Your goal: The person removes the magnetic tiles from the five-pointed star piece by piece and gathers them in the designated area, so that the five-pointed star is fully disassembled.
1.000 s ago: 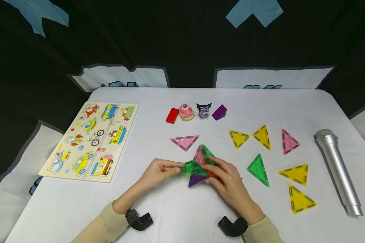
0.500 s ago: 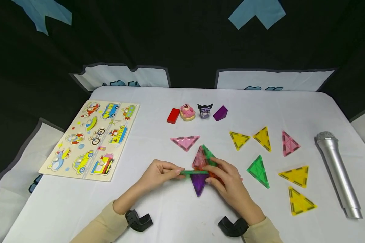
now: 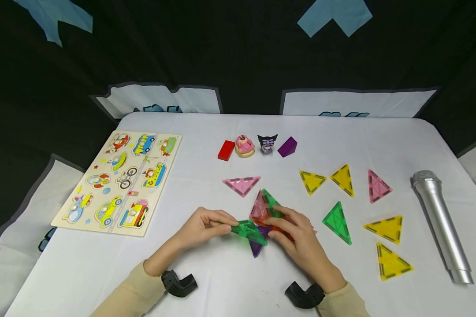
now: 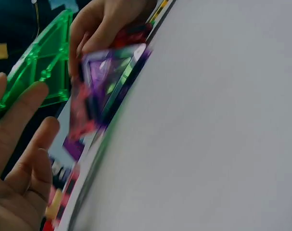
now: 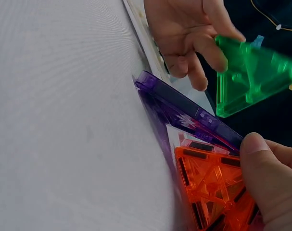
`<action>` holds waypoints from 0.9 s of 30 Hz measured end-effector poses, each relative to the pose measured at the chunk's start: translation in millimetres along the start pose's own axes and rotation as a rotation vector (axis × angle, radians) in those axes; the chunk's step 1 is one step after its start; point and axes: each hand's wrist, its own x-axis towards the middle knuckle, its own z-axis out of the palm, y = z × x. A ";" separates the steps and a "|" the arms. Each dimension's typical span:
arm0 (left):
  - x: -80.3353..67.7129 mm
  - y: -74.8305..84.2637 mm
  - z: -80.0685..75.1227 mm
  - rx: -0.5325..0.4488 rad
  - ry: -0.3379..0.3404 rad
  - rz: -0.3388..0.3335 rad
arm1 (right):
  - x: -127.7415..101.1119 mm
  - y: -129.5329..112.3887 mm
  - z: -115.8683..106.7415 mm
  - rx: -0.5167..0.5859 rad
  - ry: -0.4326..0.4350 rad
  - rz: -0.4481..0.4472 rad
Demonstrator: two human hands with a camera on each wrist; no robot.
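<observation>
My left hand [image 3: 200,226] has tipped the green tile [image 3: 247,230] flat from upright, fingers pinching its edge. My right hand [image 3: 297,235], at its 3 o'clock, steadies the cluster [image 3: 266,210], fingers curled on the orange tile [image 5: 213,190]; the join looks unfinished.

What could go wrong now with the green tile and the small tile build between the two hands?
1. The left hand pinches the green tile by one end only; it seems to hang tilted, so it may slip or swing.
2. The right hand steadies the build of pink, purple and orange tiles; a push from the green tile might fold it flat.
3. The purple tile leans off the table and may drop back.
</observation>
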 end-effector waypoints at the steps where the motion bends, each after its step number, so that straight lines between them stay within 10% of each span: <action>1: -0.2 2.1 -4.2 0.036 0.053 -0.012 | 0.2 0.1 0.1 0.001 0.002 -0.002; 9: -4.3 10.9 -42.7 0.360 0.423 -0.366 | 0.4 0.9 0.6 0.007 0.015 0.002; 19: -5.0 -1.1 -39.0 0.827 0.544 -0.255 | 0.8 1.1 0.8 0.007 0.026 -0.004; 22: -1.8 1.9 -21.4 0.852 0.488 -0.209 | 1.0 1.2 1.2 0.007 0.024 -0.008; 27: 5.8 -0.5 27.6 0.905 0.131 -0.160 | 1.0 1.4 2.5 -0.003 0.030 -0.012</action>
